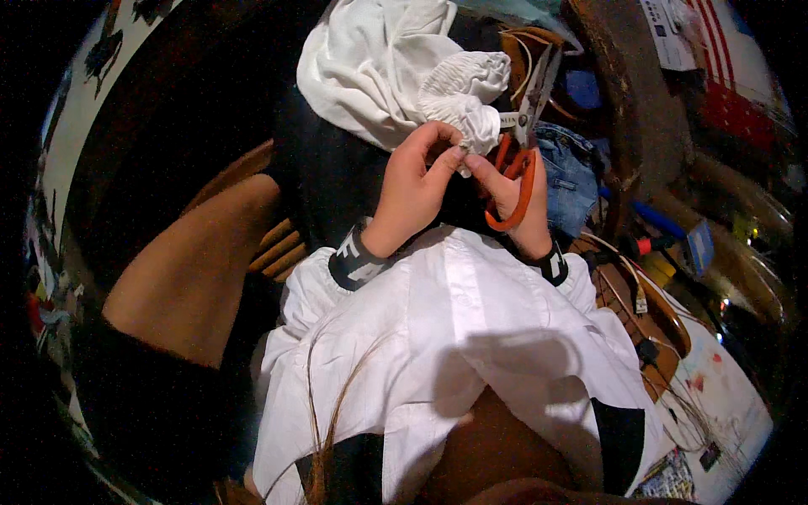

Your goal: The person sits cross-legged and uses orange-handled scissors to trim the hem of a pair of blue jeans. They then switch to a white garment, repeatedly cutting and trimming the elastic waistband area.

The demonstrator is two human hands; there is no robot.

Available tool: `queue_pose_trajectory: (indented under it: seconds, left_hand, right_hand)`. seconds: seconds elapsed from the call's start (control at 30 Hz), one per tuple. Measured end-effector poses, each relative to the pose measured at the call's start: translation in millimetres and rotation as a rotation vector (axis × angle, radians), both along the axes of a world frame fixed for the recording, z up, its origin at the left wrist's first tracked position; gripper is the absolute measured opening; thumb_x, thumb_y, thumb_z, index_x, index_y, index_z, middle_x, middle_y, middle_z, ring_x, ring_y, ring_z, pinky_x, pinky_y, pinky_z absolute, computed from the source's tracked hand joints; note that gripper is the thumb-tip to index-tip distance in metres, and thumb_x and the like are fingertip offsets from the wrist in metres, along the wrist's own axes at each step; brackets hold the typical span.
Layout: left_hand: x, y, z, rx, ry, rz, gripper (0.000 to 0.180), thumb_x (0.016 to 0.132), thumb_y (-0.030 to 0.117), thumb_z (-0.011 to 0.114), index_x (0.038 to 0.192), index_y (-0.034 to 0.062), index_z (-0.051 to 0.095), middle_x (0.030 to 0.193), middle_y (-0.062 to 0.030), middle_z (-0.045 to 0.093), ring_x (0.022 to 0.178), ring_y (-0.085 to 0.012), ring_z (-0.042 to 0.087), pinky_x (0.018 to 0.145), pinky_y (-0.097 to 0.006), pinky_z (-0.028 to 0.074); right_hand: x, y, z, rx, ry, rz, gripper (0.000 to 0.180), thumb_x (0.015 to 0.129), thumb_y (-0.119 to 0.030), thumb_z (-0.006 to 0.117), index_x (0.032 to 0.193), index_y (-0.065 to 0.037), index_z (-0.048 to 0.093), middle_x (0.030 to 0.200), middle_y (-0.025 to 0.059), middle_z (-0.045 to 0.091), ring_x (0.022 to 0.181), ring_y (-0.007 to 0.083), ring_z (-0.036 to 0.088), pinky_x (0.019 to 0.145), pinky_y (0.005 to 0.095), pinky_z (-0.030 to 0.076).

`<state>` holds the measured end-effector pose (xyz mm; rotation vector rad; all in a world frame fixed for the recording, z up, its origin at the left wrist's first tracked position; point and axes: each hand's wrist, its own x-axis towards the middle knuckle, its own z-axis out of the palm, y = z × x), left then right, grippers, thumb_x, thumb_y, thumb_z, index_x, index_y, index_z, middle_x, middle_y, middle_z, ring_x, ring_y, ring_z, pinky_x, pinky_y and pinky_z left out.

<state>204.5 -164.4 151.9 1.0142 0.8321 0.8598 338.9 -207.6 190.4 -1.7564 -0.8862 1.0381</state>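
Denim pile behind orange-handled scissors.

Up at the far right, a flat package with red and white stripes lies against the dark clutter, and just left of it a white rectangular label with small dark print sits on a brown curved surface. Lower right, a small printed card in mixed colours rests at the edge of the pale tabletop. No screens show.

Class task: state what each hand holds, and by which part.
Left hand pinches white garment at its gathered cuff; right hand holds scissors by orange handles.
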Motion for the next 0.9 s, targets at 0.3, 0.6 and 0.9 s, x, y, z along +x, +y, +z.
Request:
queue_pose_trajectory:
  seconds: [0.3,0.6,0.9]
  left_hand:
    - [-1,-1,-3,-0.364,-0.317,0.037,0.013,0.089,0.01,0.054,0.097,0.0005,0.053,0.084,0.0006,0.053,0.074,-0.0072,0.048,0.067,-0.021,0.04]
    - [-1,2,-2,0.108,0.134,-0.04,0.012,0.085,0.012,0.059,0.088,0.002,0.053,0.079,-0.0019,0.053,0.072,-0.0082,0.05,0.062,-0.023,0.04]
    - [-2,3,-1,0.615,0.208,-0.004,0.009,0.083,0.006,0.055,0.084,-0.0024,0.052,0.075,-0.0156,0.05,0.069,-0.033,0.049,0.062,-0.033,0.041]
  right_hand:
    - [1,-7,-8,-0.114,0.207,-0.053,0.031,0.078,-0.015,0.07,0.099,-0.001,0.053,0.082,0.0033,0.06,0.069,0.0086,0.055,0.06,0.0215,0.044]
    - [-8,-2,-2,-0.009,0.094,-0.004,0.037,0.078,-0.009,0.067,0.108,0.0,0.047,0.092,0.0061,0.059,0.077,0.011,0.056,0.068,0.0261,0.046]
    - [-16,0,-2,0.055,0.058,-0.058,0.038,0.076,-0.004,0.062,0.11,0.0,0.044,0.094,0.0059,0.058,0.081,0.0111,0.055,0.07,0.0254,0.046]
